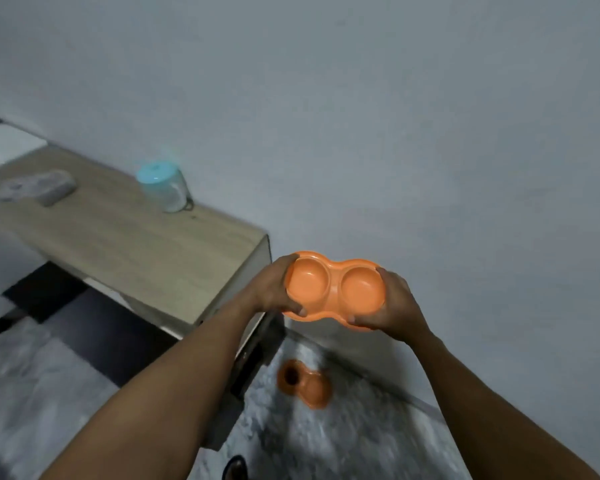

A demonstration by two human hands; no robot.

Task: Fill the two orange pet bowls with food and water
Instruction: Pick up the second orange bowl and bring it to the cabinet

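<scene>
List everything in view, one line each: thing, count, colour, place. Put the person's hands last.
orange plastic double pet bowl: one, orange, held up in front of the wall, both wells empty.
second orange double pet bowl: one, orange, on the rug near the wall, something dark in one well.
light wooden table: one, pale wood, left of the held bowl, against the wall.
pale container with a light blue lid: one, on the table by the wall.
grey blurred bundle: one, grey, on the table's far left, too blurred to identify.
grey shaggy rug: one, grey, on the floor.
left hand: grips the held bowl's left end.
right hand: grips its right end.
</scene>
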